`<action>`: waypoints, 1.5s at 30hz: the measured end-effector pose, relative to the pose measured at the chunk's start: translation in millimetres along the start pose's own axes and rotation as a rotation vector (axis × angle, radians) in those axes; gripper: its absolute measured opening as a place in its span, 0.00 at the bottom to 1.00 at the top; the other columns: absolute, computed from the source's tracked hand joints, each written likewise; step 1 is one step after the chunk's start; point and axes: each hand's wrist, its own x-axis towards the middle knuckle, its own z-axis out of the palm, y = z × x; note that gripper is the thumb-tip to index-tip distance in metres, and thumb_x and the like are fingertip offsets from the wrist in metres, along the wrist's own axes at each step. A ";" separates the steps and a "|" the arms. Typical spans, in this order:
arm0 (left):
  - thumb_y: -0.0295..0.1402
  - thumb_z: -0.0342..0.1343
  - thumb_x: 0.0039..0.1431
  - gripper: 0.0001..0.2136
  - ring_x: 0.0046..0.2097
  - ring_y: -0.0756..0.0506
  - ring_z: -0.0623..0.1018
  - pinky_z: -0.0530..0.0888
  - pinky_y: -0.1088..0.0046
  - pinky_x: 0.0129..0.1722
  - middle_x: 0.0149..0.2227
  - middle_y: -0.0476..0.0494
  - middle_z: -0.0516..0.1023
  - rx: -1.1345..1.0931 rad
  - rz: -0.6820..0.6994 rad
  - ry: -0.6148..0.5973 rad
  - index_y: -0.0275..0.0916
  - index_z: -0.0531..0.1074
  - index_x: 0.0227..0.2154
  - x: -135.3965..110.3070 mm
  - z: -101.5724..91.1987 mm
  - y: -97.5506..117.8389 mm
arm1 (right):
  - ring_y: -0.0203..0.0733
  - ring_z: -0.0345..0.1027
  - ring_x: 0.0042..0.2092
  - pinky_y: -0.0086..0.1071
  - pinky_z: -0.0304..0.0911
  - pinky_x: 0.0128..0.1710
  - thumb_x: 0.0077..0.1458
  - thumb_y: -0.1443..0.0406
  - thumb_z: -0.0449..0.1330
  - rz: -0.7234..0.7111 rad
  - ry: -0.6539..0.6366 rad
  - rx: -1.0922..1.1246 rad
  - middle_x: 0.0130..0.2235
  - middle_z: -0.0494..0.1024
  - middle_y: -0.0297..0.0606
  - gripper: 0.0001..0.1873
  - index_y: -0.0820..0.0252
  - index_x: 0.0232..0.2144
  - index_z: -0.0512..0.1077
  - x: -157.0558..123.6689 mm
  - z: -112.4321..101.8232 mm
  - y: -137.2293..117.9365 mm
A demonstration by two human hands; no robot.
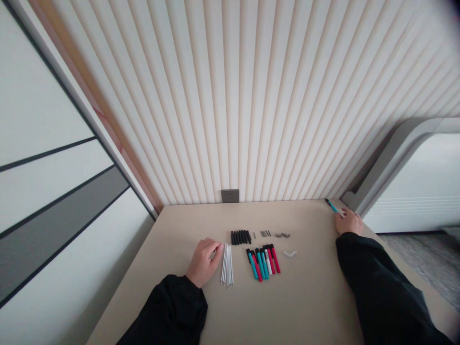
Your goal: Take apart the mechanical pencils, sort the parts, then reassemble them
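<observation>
My right hand (348, 222) is at the table's far right corner, its fingers closed on a pen (332, 206) with a blue barrel and a black end. My left hand (205, 258) is curled beside a row of thin white pen refills (227, 268), fingertips pressed together by their upper ends; what they pinch, if anything, is too small to make out. Right of the refills lie several blue, red and white pen barrels (264, 262) with black ends. Behind these is a row of black tubular pen parts (240, 237).
Small springs (265, 234), dark little metal parts (282, 235) and small whitish pieces (290, 253) lie right of the black parts. The table (287, 306) meets a ribbed wall with a dark socket (230, 195). A white bed-like panel (417, 182) borders the right corner.
</observation>
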 end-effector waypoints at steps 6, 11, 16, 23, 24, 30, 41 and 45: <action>0.31 0.46 0.66 0.13 0.32 0.47 0.70 0.66 0.69 0.37 0.26 0.48 0.71 0.008 0.036 -0.062 0.38 0.69 0.26 -0.2 3.6 4.5 | 0.51 0.60 0.54 0.41 0.52 0.53 0.59 0.65 0.48 -0.207 0.172 0.182 0.49 0.71 0.49 0.19 0.62 0.50 0.70 -53.3 -46.2 -53.3; 0.32 0.45 0.66 0.13 0.33 0.47 0.71 0.67 0.67 0.39 0.27 0.47 0.72 0.007 0.052 -0.092 0.38 0.69 0.26 -1.4 7.3 3.8 | 0.48 0.64 0.49 0.39 0.54 0.52 0.60 0.66 0.51 -0.675 0.013 0.452 0.44 0.74 0.42 0.12 0.57 0.40 0.73 -162.9 -98.3 -138.5; 0.31 0.48 0.64 0.08 0.39 0.44 0.72 0.68 0.64 0.42 0.33 0.43 0.74 -0.010 0.081 -0.126 0.39 0.72 0.34 -4.4 7.8 4.7 | 0.47 0.64 0.46 0.39 0.55 0.48 0.58 0.71 0.52 -0.866 -0.190 0.421 0.42 0.75 0.41 0.14 0.55 0.40 0.75 -250.4 -98.1 -195.4; 0.30 0.57 0.56 0.07 0.43 0.41 0.71 0.67 0.61 0.44 0.40 0.43 0.73 0.057 0.102 -0.206 0.41 0.72 0.39 -6.9 6.0 17.8 | 0.47 0.63 0.46 0.38 0.54 0.47 0.58 0.68 0.54 -0.877 -0.274 0.248 0.43 0.75 0.40 0.12 0.53 0.42 0.75 -265.8 -81.4 -207.5; 0.30 0.58 0.55 0.08 0.44 0.41 0.71 0.67 0.61 0.45 0.40 0.43 0.73 0.064 0.099 -0.214 0.41 0.72 0.39 -7.4 6.4 18.5 | 0.47 0.63 0.46 0.38 0.54 0.46 0.59 0.68 0.54 -0.868 -0.277 0.233 0.43 0.75 0.40 0.12 0.53 0.41 0.75 -264.6 -80.8 -206.8; 0.31 0.58 0.56 0.06 0.43 0.42 0.72 0.67 0.62 0.43 0.40 0.44 0.72 0.083 0.113 -0.215 0.42 0.72 0.37 -10.4 10.2 15.6 | 0.46 0.64 0.45 0.38 0.54 0.45 0.60 0.65 0.54 -0.828 -0.297 0.198 0.40 0.75 0.38 0.11 0.52 0.33 0.77 -261.3 -75.1 -201.7; 0.30 0.56 0.58 0.03 0.42 0.43 0.73 0.68 0.63 0.43 0.39 0.45 0.73 0.067 0.116 -0.204 0.41 0.73 0.34 -9.9 10.5 16.1 | 0.46 0.64 0.43 0.38 0.52 0.43 0.60 0.60 0.57 -0.762 -0.271 0.155 0.38 0.76 0.38 0.09 0.53 0.34 0.76 -256.0 -69.7 -210.9; 0.29 0.56 0.58 0.03 0.42 0.43 0.73 0.69 0.62 0.43 0.39 0.44 0.73 0.064 0.118 -0.235 0.41 0.73 0.35 -9.6 9.9 16.7 | 0.46 0.64 0.44 0.38 0.51 0.44 0.59 0.60 0.57 -0.775 -0.289 0.159 0.39 0.76 0.38 0.08 0.52 0.37 0.76 -254.6 -68.3 -212.7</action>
